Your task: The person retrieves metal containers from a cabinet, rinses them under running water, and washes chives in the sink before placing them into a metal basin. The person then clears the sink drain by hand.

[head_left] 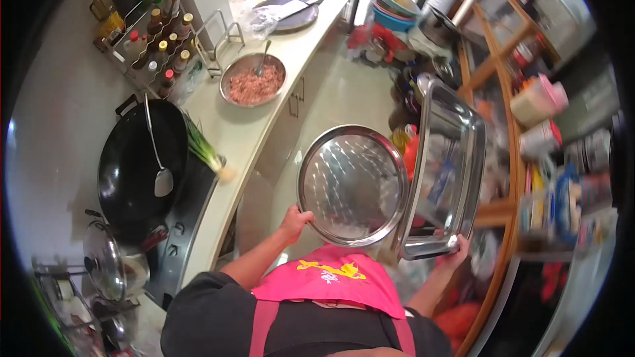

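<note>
Your pink apron (pixel 337 284), with a yellow picture on it, is closest, worn over your dark shirt (pixel 311 330). Just past it is a round steel tray (pixel 350 185). Your left hand (pixel 295 223) holds this tray, fingers closed on the rim at its lower left. Your right hand (pixel 456 251) grips a deep rectangular steel tray (pixel 433 250) by a bottom corner, and that one is tipped up. Both trays are side by side above the floor (pixel 331 86); I cannot tell if they touch.

To your left, on the white counter (pixel 254 129), a steel bowl (pixel 239 63) holds minced meat (pixel 251 87) and a spoon (pixel 264 56). Green onions (pixel 202 145) lie near a big black wok (pixel 126 152) with a metal spatula (pixel 163 182) in it. On your right is a wooden shelf (pixel 508 125).
</note>
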### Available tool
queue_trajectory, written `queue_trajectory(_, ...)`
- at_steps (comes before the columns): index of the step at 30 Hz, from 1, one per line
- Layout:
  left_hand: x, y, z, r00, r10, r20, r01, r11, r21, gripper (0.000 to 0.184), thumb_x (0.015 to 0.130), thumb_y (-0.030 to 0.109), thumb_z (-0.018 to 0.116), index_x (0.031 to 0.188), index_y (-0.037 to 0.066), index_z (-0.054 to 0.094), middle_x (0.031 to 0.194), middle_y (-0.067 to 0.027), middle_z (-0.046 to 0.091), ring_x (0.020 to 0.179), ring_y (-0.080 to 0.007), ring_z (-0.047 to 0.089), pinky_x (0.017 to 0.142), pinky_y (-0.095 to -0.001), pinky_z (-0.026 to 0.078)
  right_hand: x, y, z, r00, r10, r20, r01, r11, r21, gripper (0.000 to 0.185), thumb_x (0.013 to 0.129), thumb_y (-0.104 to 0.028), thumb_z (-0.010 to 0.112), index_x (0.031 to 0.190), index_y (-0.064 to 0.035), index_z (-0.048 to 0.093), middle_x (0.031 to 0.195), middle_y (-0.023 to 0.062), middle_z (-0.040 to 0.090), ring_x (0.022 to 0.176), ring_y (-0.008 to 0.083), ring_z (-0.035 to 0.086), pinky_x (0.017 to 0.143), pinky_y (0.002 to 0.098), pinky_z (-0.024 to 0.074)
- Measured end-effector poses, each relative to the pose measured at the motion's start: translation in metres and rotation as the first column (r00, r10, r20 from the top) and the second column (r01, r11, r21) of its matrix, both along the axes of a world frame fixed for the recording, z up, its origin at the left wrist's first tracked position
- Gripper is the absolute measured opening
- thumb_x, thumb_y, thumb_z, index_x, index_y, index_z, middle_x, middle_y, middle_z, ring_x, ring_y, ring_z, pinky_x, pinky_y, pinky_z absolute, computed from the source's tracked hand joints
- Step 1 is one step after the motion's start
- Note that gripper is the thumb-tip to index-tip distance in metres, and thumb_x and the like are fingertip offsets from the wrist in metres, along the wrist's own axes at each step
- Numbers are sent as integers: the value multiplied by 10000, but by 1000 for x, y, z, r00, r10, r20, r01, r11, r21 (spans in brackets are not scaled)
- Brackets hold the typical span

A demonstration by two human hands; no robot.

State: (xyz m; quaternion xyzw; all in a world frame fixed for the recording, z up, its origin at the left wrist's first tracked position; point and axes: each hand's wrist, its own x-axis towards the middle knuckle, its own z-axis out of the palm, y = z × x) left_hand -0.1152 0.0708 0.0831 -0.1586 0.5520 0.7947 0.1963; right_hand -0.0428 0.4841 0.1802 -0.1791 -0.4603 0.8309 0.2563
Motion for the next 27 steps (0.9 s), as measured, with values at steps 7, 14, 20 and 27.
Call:
queue_trajectory(7,-187,15,52,962,214,-167,-240,958,-157,215,704,74,625,889,-31,654,768,-61,641,718,-142,587,660,-299,470,-280,78,-22,939,342,22,-339,936,-91,240,855,-82,552,1044,59,595,969,126,668,815,199,657,782,369,559)
queue_trajectory(14,-320,22,60,720,693,26,-691,714,113,194,719,7,614,912,-5,630,767,-47,609,721,-174,622,690,-300,514,-545,56,-26,855,502,-135,-518,807,-282,360,823,-47,499,1097,182,550,1055,283,653,997,402,656,971,465,517)
queue_trajectory(20,-476,-42,69,664,726,-179,-714,687,135,219,775,51,573,972,-24,634,868,-67,629,812,-155,607,726,-292,487,-778,-4,-13,928,373,9,-370,922,-115,499,764,80,477,1261,58,443,1193,242,572,1015,412,635,801,504,609)
queue_trajectory(27,-678,-57,125,586,789,-183,-776,612,155,144,774,57,579,892,-23,594,805,-46,580,726,-130,546,666,-257,424,-1037,-53,-35,931,318,182,-318,948,-28,511,760,89,465,1264,14,435,1119,179,552,962,375,623,745,547,615)
